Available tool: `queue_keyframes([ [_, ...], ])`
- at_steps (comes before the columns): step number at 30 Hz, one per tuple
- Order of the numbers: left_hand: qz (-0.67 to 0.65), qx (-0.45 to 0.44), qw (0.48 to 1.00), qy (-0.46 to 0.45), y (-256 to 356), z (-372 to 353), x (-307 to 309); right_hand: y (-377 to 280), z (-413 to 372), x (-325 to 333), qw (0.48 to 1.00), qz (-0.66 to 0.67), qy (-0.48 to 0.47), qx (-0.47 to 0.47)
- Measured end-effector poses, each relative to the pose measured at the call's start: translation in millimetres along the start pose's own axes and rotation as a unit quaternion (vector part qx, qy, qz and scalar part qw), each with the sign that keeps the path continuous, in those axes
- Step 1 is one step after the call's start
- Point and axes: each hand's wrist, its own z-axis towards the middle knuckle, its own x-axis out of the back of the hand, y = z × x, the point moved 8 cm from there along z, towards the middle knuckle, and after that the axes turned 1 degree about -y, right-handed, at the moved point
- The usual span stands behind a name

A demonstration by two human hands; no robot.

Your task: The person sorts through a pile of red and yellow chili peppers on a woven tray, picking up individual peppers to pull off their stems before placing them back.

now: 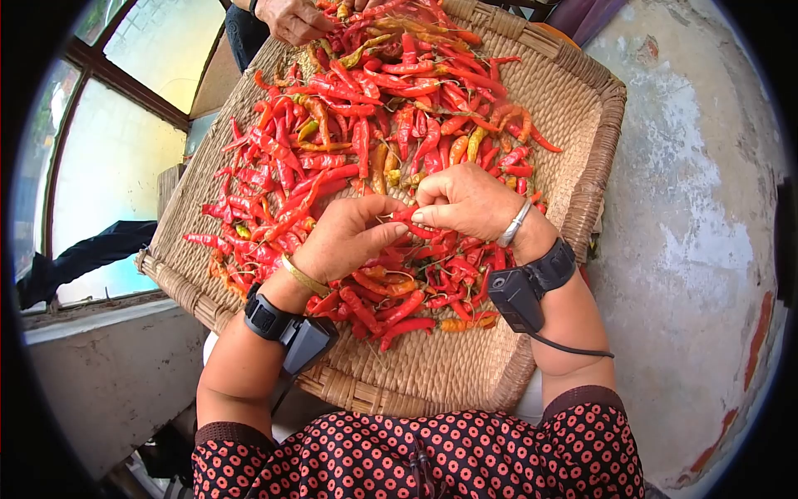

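Over the middle of a heap of red chili peppers (357,158), my two hands meet at a single red chili pepper (405,215). My right hand (478,200) pinches its body between thumb and fingers. At its stem end, the thumb and forefinger of my left hand (347,237) are closed; part of the pepper is hidden by the fingers. The heap is mostly red, with some orange and yellowish peppers mixed in, and thin stems showing. It lies in a wide woven basket (573,108).
At the top, another person's hand (293,20) reaches over the basket's far edge among the peppers. A framed window (116,150) stands on the left above a low wall (116,358). A worn plaster surface (682,208) fills the right side.
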Motion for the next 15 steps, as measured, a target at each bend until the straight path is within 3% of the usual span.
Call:
queue_keyframes([
  [4, -0.030, 0.072, 0.997, -0.021, -4, -2, 1, 0, -1, 1, 1.000, 0.007, 0.002, 0.005],
  [6, 0.049, 0.093, 0.994, -0.039, -6, -4, 3, 4, -1, -1, 0.999, -0.035, -0.021, 0.003],
  [9, 0.081, 0.057, 0.995, -0.010, -3, -2, 19, 8, 1, 2, 0.995, -0.091, -0.029, -0.004],
  [11, -0.035, 0.016, 0.992, 0.124, 5, -2, 46, 13, -2, 13, 0.993, -0.116, 0.004, -0.018],
  [12, -0.104, -0.051, 0.978, 0.171, 10, -1, 62, 13, -3, 24, 0.994, -0.093, 0.055, -0.013],
  [13, -0.090, -0.106, 0.955, 0.261, 29, -7, 71, 15, -3, 33, 0.992, -0.068, 0.101, -0.018],
  [15, -0.036, -0.098, 0.963, 0.247, 31, -9, 77, 16, -4, 42, 0.987, -0.062, 0.149, -0.022],
])
